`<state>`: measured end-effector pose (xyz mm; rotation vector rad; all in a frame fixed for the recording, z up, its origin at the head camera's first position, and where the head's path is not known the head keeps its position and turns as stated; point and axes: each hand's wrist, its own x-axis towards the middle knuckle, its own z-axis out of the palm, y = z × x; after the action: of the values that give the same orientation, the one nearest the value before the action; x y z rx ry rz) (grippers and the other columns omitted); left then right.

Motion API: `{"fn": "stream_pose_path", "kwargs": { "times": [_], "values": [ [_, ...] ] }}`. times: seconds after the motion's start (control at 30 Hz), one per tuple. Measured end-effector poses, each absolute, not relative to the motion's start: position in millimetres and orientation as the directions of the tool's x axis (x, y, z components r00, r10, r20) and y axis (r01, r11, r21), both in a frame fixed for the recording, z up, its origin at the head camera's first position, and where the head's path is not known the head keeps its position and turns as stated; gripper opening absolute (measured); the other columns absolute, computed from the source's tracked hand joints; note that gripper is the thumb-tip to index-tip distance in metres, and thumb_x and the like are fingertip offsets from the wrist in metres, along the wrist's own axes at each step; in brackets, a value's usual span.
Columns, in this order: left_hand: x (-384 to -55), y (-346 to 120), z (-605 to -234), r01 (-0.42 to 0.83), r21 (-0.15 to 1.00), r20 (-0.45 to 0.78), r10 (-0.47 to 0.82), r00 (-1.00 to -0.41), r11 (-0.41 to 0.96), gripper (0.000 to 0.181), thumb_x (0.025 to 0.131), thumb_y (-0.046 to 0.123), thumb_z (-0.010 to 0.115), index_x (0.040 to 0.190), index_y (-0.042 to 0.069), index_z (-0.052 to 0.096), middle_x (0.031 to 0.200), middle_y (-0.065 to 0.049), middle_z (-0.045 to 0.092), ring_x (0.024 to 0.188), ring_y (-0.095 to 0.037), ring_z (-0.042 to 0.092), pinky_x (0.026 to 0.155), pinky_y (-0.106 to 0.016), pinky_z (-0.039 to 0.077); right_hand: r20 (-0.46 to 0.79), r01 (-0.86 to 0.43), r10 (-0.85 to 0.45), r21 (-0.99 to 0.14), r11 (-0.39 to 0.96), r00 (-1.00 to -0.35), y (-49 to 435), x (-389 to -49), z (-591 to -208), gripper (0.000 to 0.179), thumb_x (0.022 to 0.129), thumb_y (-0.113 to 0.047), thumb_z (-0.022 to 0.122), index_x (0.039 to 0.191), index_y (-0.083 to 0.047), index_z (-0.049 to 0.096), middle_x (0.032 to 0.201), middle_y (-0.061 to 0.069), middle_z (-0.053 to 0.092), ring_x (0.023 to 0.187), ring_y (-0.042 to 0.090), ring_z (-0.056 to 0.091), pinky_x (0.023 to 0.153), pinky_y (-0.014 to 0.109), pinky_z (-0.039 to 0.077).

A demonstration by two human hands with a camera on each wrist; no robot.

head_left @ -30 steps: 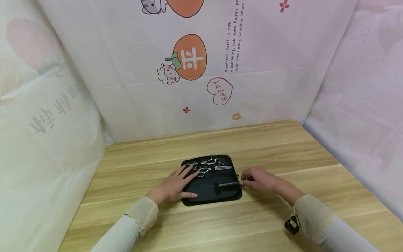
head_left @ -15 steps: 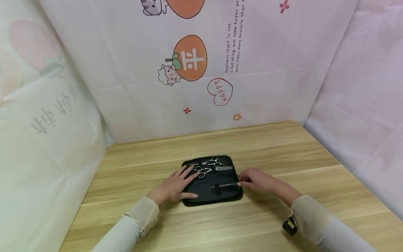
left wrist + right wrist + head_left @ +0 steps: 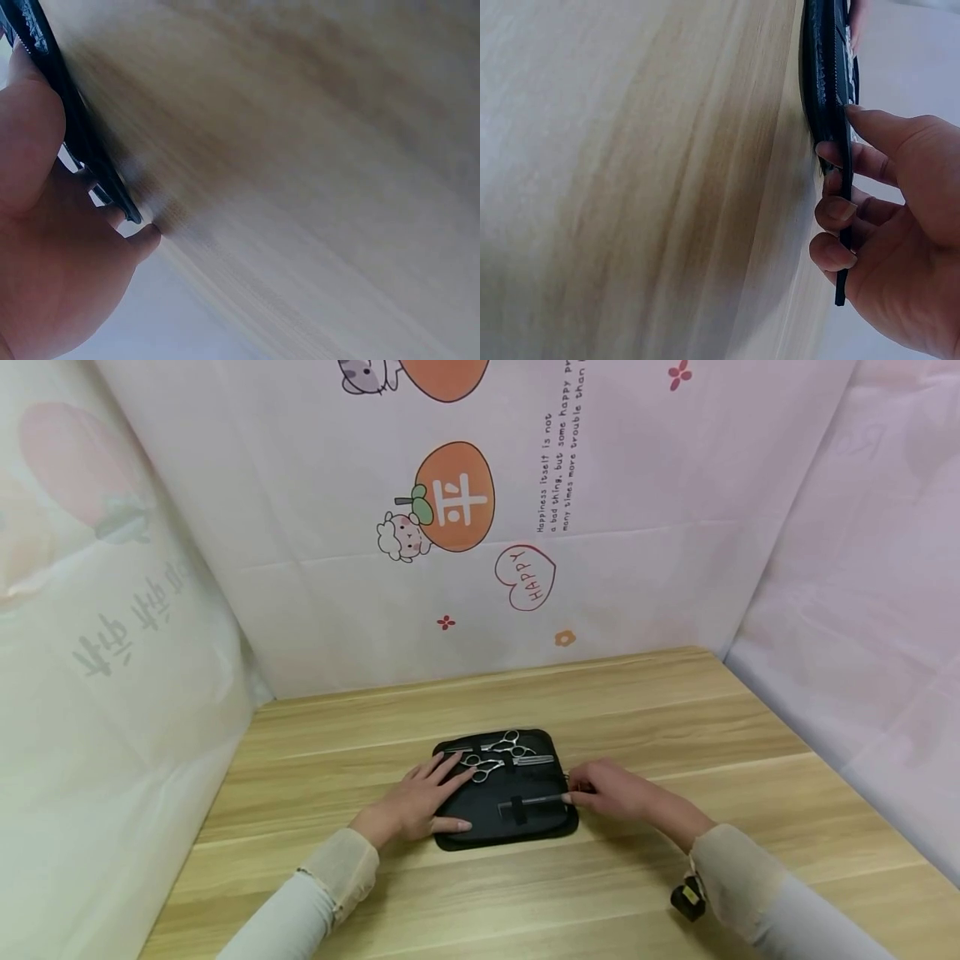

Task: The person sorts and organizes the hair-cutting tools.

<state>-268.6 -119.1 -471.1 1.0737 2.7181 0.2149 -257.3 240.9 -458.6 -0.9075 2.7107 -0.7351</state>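
Observation:
A black zip case (image 3: 487, 827) lies opened flat on the table, with silver hairdressing scissors (image 3: 486, 770) and silver thinning scissors (image 3: 534, 760) in its upper part. My left hand (image 3: 412, 802) rests across the case's left side, fingers spread straight, thumb on the lower panel. At the right edge, my right hand (image 3: 618, 789) pinches one end of a black comb (image 3: 542, 799) between thumb and curled fingers. The comb runs through a small elastic loop (image 3: 517, 811) on the case. In the right wrist view, the comb's tail (image 3: 841, 289) sticks out below the fingers.
The case sits mid-table on a wood-grain tabletop (image 3: 360, 727). Behind it hangs a printed white cloth (image 3: 337, 610), with more cloth on both sides. A small black device (image 3: 687, 897) hangs at the right wrist.
My right hand has moved slightly left, sliding the comb further through the elastic loop, so its far end lies deeper over the case. The left hand has stayed in place.

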Motion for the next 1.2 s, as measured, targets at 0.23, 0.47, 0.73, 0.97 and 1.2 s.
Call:
{"fn": "stream_pose_path", "kwargs": {
  "times": [0.23, 0.47, 0.73, 0.97, 1.2],
  "values": [
    [-268, -119, -470, 0.648, 0.212, -0.157, 0.68, -0.716, 0.731, 0.086, 0.097, 0.067, 0.052, 0.165, 0.022, 0.023, 0.171, -0.013, 0.009, 0.155, -0.044, 0.009, 0.12, -0.063, 0.019, 0.005, -0.512, -0.595, -0.515, 0.687, -0.804, 240, -258, -460, 0.015, 0.1, -0.024, 0.068, 0.091, -0.016, 0.06, 0.072, -0.006, 0.053, 0.063, 0.005, 0.046, 0.059, 0.026, 0.04],
    [-268, -120, -470, 0.649, 0.213, -0.153, 0.681, -0.716, 0.73, 0.087, 0.096, 0.068, 0.052, 0.165, 0.022, 0.023, 0.171, -0.013, 0.009, 0.155, -0.045, 0.01, 0.12, -0.064, 0.019, -0.009, -0.501, -0.594, -0.527, 0.687, -0.805, 234, -259, -461, 0.018, 0.1, -0.025, 0.069, 0.093, -0.013, 0.057, 0.073, -0.006, 0.052, 0.065, 0.006, 0.046, 0.06, 0.026, 0.04],
    [-269, -119, -470, 0.642, 0.196, -0.16, 0.67, -0.725, 0.741, 0.087, 0.096, 0.068, 0.052, 0.165, 0.023, 0.023, 0.171, -0.012, 0.009, 0.155, -0.044, 0.01, 0.12, -0.063, 0.02, -0.003, -0.503, -0.595, -0.531, 0.682, -0.804, 227, -259, -460, 0.02, 0.1, -0.025, 0.069, 0.091, -0.013, 0.055, 0.073, -0.007, 0.05, 0.067, 0.006, 0.046, 0.061, 0.025, 0.04],
    [-269, -118, -471, 0.638, 0.184, -0.175, 0.664, -0.727, 0.748, 0.088, 0.096, 0.07, 0.05, 0.165, 0.025, 0.02, 0.172, -0.01, 0.007, 0.156, -0.041, 0.008, 0.12, -0.062, 0.02, -0.004, -0.502, -0.594, -0.528, 0.685, -0.805, 222, -258, -460, 0.022, 0.099, -0.024, 0.069, 0.087, -0.014, 0.054, 0.073, -0.007, 0.051, 0.066, 0.006, 0.047, 0.061, 0.025, 0.041],
    [-269, -118, -470, 0.64, 0.184, -0.169, 0.665, -0.727, 0.746, 0.088, 0.095, 0.069, 0.052, 0.165, 0.025, 0.021, 0.172, -0.011, 0.008, 0.156, -0.042, 0.009, 0.12, -0.062, 0.02, -0.021, -0.476, -0.566, -0.516, 0.712, -0.824, 218, -259, -460, 0.024, 0.099, -0.027, 0.07, 0.085, -0.013, 0.055, 0.074, -0.006, 0.052, 0.066, 0.007, 0.047, 0.061, 0.026, 0.041]
  ]
}}
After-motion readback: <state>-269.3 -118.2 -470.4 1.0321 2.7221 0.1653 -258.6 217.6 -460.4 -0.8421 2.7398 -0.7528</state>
